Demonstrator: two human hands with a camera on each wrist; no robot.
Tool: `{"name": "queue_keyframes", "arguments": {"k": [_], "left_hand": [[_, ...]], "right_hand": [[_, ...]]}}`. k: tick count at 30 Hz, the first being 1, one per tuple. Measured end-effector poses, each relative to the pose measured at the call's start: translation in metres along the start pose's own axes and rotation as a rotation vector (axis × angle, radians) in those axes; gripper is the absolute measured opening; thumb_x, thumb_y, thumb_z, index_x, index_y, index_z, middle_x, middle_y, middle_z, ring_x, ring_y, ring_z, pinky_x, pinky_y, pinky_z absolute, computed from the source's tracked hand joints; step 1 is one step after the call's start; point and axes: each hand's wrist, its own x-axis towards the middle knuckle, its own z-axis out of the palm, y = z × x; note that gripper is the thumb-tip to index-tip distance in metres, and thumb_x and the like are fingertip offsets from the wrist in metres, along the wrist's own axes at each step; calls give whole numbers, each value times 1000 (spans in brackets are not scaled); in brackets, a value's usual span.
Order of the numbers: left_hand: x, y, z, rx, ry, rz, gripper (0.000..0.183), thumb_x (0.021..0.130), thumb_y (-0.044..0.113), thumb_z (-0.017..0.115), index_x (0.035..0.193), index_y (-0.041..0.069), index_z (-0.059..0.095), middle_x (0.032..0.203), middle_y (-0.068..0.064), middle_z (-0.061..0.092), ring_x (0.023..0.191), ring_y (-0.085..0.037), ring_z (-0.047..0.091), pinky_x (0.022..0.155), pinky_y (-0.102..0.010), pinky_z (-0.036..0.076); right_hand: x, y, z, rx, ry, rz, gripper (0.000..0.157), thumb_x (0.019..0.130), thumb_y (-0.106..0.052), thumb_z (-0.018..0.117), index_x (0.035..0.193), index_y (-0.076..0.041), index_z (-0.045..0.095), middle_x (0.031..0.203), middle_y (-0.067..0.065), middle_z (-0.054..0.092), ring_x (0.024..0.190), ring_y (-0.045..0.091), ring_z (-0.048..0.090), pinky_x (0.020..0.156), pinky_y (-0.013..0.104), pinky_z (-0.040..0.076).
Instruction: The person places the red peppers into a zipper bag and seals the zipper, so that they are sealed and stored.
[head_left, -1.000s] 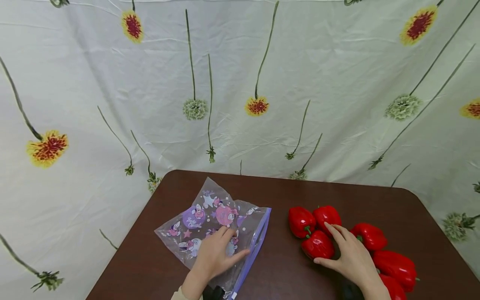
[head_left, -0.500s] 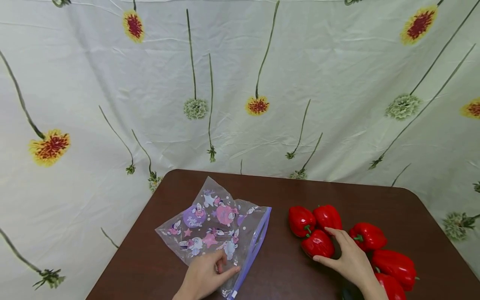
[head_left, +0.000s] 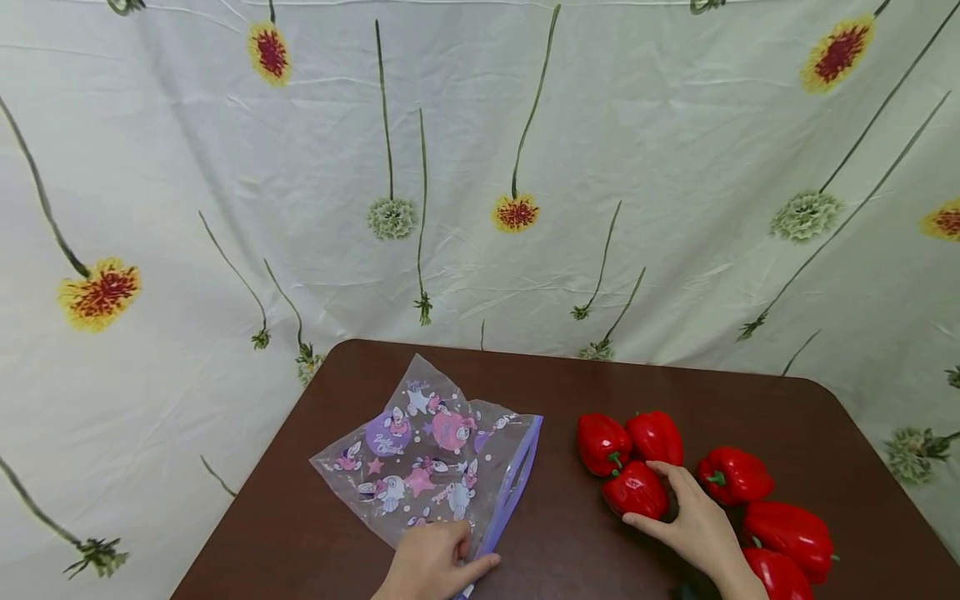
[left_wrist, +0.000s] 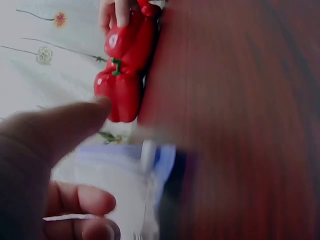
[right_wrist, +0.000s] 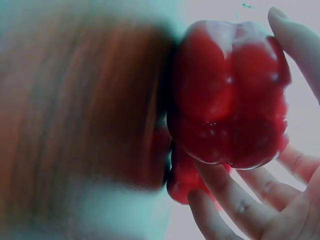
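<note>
Pepper in right hand, grip curled round it, left hand, grip loose, over printed bag

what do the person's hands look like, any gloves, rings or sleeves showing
The left hand and right hand are bare: no glove or ring shows on the parts in view. No sleeve shows on either arm before the picture edge. A dark shape sits beside the right wrist, too unclear to identify.

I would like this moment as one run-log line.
right hand: fingers around red pepper | left hand: over plastic bag, contact unclear | bag: lying on table | other peppers: on table
</note>
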Motion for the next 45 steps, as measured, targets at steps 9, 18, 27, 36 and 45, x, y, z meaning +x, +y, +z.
{"name": "queue_keyframes", "arguments": {"k": [9,18,27,36,45], "left_hand": [[4,-1,13,138,92,87,47,79,59,61,61,23,37,50,18,25,43,2,23,40,-20,18],[13,0,17,217,251,214,34,69,32,68,60,23,36,49,17,26,40,-1,26,38,-21,16],[32,3,11,176,329,239,30,70,23,63,60,22,35,50,15,29,42,0,24,38,-20,18],[49,1,11,141,447,297,25,73,20,58,62,19,36,52,12,30,42,-3,24,39,-20,18],[60,1,15,75,451,300,25,74,19,58,61,19,36,54,13,28,45,-1,23,41,-17,16]], "right_hand": [[-1,1,1,-3,-14,14,83,64,-67,70,126,-16,49,117,4,55,100,23,56,75,45,50],[1,2,1,3,-39,25,83,65,-65,71,128,-15,48,118,5,58,100,23,57,74,44,51],[4,-4,-2,33,-87,62,81,68,-61,72,130,-14,47,122,7,57,104,25,56,77,46,50],[5,-4,-2,57,-105,79,82,67,-59,73,130,-14,47,123,7,56,105,25,55,79,46,49],[6,-5,0,88,-117,93,82,66,-59,75,130,-16,47,124,6,56,106,25,54,81,47,48]]}}
